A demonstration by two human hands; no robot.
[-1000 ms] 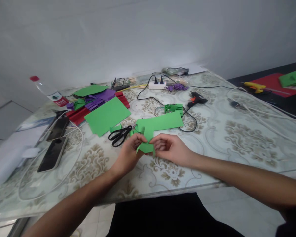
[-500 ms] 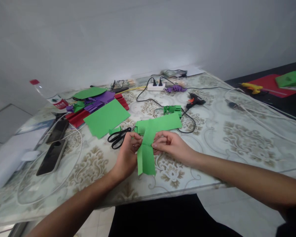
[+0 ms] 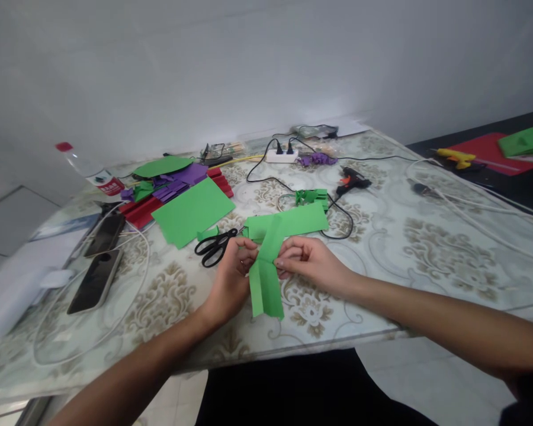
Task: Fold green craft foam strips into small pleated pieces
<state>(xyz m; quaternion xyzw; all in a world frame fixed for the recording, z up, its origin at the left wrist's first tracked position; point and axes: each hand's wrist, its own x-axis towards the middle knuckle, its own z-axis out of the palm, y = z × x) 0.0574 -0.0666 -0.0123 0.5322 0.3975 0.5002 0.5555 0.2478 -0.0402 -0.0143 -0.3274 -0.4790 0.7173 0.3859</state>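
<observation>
Both hands pinch one green paper strip (image 3: pixel 265 283) just above the patterned table (image 3: pixel 426 248). My left hand (image 3: pixel 231 273) grips its left edge with closed fingers. My right hand (image 3: pixel 308 263) holds its right edge, fingers curled. The strip is creased lengthwise and hangs down towards me from the hands. Its upper end overlaps a larger green sheet (image 3: pixel 293 220) lying flat behind the hands. Black scissors (image 3: pixel 214 245) lie just left of my left hand.
A green sheet (image 3: pixel 192 210), purple and red paper pieces (image 3: pixel 173 186), two phones (image 3: pixel 96 278) and a bottle (image 3: pixel 89 168) sit at the left. A glue gun (image 3: pixel 352 177), power strip (image 3: pixel 282 155) and cables (image 3: pixel 462 210) lie at the back and right.
The green strip was bunched short between my fingers a second ago; it now hangs unfolded and longer towards me. Both hands stayed in about the same place.
</observation>
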